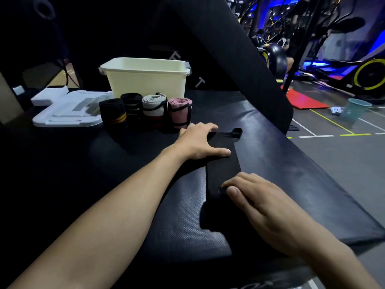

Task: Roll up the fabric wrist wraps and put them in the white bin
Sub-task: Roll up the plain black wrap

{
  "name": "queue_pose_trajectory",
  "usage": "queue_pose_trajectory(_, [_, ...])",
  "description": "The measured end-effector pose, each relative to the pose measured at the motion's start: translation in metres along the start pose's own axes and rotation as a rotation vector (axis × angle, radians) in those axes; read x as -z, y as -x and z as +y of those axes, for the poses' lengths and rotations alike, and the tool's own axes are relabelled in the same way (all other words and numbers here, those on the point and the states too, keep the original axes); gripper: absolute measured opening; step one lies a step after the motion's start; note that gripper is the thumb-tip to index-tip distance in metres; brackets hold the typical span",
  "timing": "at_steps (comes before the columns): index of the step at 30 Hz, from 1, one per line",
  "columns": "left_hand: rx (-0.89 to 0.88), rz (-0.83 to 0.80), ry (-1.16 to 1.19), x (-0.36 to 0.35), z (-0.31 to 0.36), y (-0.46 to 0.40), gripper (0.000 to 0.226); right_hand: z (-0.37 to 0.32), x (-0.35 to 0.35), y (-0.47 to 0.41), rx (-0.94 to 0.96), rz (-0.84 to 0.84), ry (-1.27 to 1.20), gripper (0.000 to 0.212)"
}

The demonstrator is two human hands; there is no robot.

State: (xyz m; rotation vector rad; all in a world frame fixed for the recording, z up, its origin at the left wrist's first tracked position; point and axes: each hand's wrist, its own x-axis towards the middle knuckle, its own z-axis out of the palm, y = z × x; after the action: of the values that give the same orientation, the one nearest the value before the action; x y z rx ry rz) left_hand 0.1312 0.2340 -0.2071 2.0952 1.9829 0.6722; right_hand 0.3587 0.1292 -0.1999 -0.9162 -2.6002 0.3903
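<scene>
A: How will this black wrist wrap (221,163) handle?

B: I'd judge it light, soft and floppy, with some stretch. It won't hold a shape unless you keep tension on it. Take it at the near end, where a first fold can be tucked tight, and roll away from you toward the thumb loop (236,132).

A: And the hands?

B: Your right hand (256,197) has its fingers curled at the near end of the strip, the thumb and fingertips seeming to pinch its edge. Your left hand (198,140) lies flat with straight fingers, pressing the far end down and gripping nothing.

A: What does the wrap look like?

B: A long, flat black band, laid out lengthwise on the black padded bench (291,163), with its small loop at the far end. Against the dark pad its edges are hard to see.

A: Beyond it?

B: Four rolled wraps stand upright in a row further off, to the left: a black one with yellow stripes (113,114), a black one (132,106), a grey one (154,107) and a pink one (179,113). Just behind them sits the white bin (145,78), and left of that its lid (68,111) lies flat. None of the rolls looks to be in the bin yet.
</scene>
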Motion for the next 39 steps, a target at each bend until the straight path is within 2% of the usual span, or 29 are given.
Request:
queue_pose_trajectory(3, [0.034,0.062,0.102,-0.001,-0.002,-0.005,0.079,-0.001,-0.002,-0.005,-0.006,0.019,-0.024,0.043])
queue_pose_trajectory(7, [-0.038,0.205,0.213,-0.007,-0.006,-0.01,0.035,-0.006,-0.004,-0.008,-0.013,0.053,-0.039,0.035])
queue_pose_trajectory(9, [-0.06,0.241,0.234,-0.009,-0.008,-0.012,0.024,-0.008,-0.003,-0.007,-0.029,0.053,-0.05,0.033])
queue_pose_trajectory(15, [-0.076,0.243,0.285,-0.014,-0.011,-0.015,0.03,-0.018,-0.002,-0.003,-0.059,0.027,0.055,0.041])
queue_pose_trajectory(19, [-0.111,0.243,0.17,-0.015,-0.01,-0.016,0.026,-0.02,-0.007,-0.003,-0.094,0.133,0.201,0.042])
queue_pose_trajectory(23, [-0.089,0.267,0.08,-0.011,-0.01,-0.014,0.023,-0.03,-0.012,-0.005,-0.086,0.377,0.232,0.02])
queue_pose_trajectory(26, [-0.041,0.244,0.129,-0.01,-0.011,-0.013,0.023,-0.037,-0.016,-0.006,-0.038,0.45,0.287,0.003])
queue_pose_trajectory(32, [-0.088,0.177,0.162,-0.007,-0.014,-0.013,0.01,-0.037,-0.019,0.004,0.029,0.503,0.308,0.023])
queue_pose_trajectory(36, [-0.14,0.066,0.163,-0.002,-0.012,-0.011,0.014,-0.032,-0.017,0.01,0.023,0.418,0.273,0.03])
queue_pose_trajectory(39, [-0.177,0.029,0.127,0.001,-0.013,-0.009,0.018,-0.026,-0.015,0.011,0.006,0.297,0.287,0.049])
